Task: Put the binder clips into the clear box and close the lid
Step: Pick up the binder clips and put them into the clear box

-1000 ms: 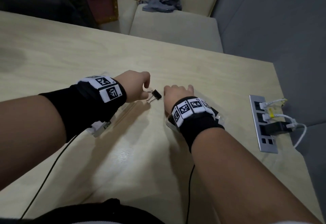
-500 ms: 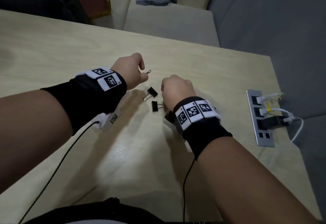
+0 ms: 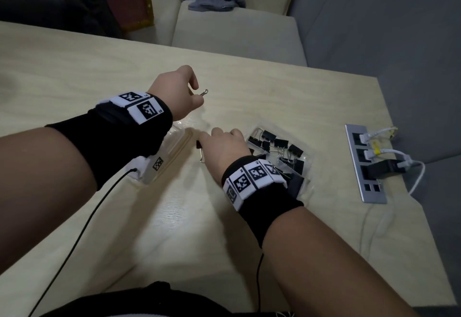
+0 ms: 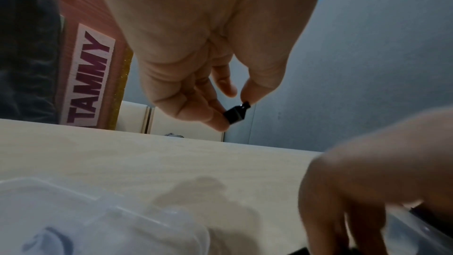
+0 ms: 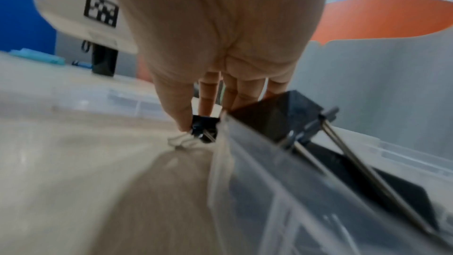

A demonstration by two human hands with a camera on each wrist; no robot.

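Observation:
My left hand [image 3: 197, 97] hovers above the table and pinches a small black binder clip [image 4: 236, 112] between thumb and fingertips; its wire handle [image 3: 204, 93] sticks out in the head view. My right hand [image 3: 203, 142] is down on the table, its thumb and a finger pinching another small black clip [image 5: 204, 127] just left of the clear box [image 3: 308, 167]. The box is open and holds several black binder clips [image 3: 282, 144]. Its clear lid [image 3: 174, 147] lies flat on the table below my left wrist.
A metal socket panel [image 3: 366, 167] with white cables plugged in sits in the table at the right. The table's far edge meets a beige seat [image 3: 237, 32] with a grey cloth on it. A black wire trails from each wrist.
My left hand has risen and moved away with its clip. My right hand has come off the box, uncovering it, and has taken hold of a clip on the table.

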